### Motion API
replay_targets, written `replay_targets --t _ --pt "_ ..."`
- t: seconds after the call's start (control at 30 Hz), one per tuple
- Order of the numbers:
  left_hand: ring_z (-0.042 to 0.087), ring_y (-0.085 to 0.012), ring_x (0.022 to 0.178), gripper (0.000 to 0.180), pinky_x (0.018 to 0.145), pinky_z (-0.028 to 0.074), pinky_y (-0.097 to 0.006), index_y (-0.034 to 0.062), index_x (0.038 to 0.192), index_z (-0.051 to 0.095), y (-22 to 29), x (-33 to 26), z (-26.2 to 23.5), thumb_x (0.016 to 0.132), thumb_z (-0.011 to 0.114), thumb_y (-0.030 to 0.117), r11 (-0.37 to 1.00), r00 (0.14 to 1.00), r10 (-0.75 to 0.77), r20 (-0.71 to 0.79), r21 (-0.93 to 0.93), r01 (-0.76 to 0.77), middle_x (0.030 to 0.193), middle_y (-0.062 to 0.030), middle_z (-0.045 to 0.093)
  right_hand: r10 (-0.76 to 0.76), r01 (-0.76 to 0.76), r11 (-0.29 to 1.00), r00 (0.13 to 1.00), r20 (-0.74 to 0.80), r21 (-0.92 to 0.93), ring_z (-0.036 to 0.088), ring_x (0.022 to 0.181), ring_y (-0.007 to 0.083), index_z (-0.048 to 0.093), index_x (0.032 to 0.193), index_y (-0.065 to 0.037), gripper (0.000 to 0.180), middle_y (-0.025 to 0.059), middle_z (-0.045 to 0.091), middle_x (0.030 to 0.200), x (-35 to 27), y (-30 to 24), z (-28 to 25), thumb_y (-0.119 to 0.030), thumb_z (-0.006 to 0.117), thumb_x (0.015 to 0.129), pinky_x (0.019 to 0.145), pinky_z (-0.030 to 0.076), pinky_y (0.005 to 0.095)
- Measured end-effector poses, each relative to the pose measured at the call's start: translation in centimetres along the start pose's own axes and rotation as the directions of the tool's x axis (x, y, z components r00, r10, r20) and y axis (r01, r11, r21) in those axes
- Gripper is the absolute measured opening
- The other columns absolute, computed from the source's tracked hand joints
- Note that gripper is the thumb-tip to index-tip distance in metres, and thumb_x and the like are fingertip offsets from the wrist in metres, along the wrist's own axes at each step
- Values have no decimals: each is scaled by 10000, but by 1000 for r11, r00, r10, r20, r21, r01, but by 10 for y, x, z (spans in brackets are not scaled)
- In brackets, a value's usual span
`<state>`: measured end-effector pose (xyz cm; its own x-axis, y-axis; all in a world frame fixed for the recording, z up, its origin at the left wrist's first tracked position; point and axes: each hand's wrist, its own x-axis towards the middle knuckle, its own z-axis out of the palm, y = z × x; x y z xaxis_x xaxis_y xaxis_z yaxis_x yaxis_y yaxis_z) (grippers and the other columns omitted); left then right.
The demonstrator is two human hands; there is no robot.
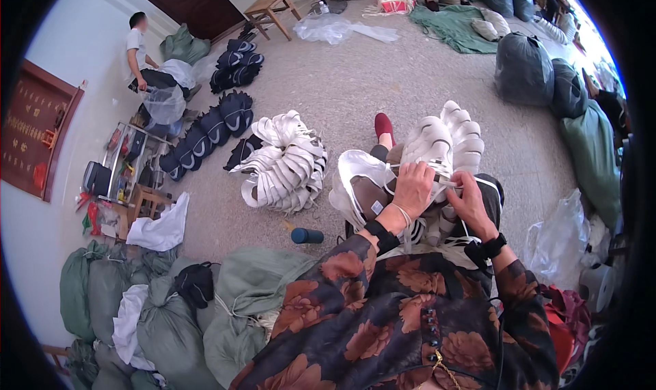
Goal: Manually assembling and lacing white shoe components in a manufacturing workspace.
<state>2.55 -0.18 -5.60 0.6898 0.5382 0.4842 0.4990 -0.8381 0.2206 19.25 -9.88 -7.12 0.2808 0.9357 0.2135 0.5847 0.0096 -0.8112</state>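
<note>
A stack of white shoe uppers (444, 141) rests on my lap. My left hand (414, 188) presses down on the near end of the stack, and a white cord (402, 216) loops around its wrist. My right hand (467, 200) sits beside it, fingers pinched on a thin white cord (447, 179) that runs across the stack. A separate white upper (359, 182) lies against my left knee. Both wrists wear black bands.
A fanned pile of white uppers (287, 164) lies on the floor to my left, with dark blue uppers (212, 123) beyond. A dark bottle (307, 236) lies near my knee. Green sacks (164, 308) crowd the lower left, dark bags (523, 69) the right. Another person (147, 62) sits far left.
</note>
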Motion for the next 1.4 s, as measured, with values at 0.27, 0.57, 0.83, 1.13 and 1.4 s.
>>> replay_targets --t 0.27,0.57,0.83,1.13,1.4 --pt "616 -315 853 178 769 505 -391 5 1016 610 5 12 -25 851 564 50 979 996 76 -52 -188 -84 857 -140 581 -368 364 924 930 -13 -118 563 1002 408 608 1022 -5 208 186 603 1087 32 -31 18 -52 622 819 855 470 452" --pt "635 -408 836 182 705 519 -443 26 1079 641 6 16 -41 912 569 46 896 991 -130 31 -425 131 943 -189 628 344 -200 788 927 -148 582 554 721 103 620 924 -11 297 22 608 770 35 10 -1 -230 446 1024 662 467 277" --pt "642 -386 852 166 756 508 -434 -7 955 692 -26 5 -13 899 549 56 837 963 -244 117 -476 270 888 -208 648 563 -202 492 816 -133 847 644 755 128 610 944 -65 229 55 680 859 27 47 -51 -199 439 1013 605 505 261" --pt "629 -284 669 123 652 506 -373 -10 924 718 -30 17 3 862 653 73 873 962 -250 111 -403 273 752 -128 633 626 -288 490 773 -102 823 628 701 129 592 964 -36 189 54 642 834 4 55 -69 -183 477 989 579 506 264" --pt "571 -59 561 128 505 481 -206 -24 970 678 -58 7 30 923 640 90 550 829 -379 412 -620 560 759 -42 681 224 -150 967 883 -413 204 628 807 194 591 1131 11 230 86 641 918 1 39 -69 -103 579 932 673 515 310"
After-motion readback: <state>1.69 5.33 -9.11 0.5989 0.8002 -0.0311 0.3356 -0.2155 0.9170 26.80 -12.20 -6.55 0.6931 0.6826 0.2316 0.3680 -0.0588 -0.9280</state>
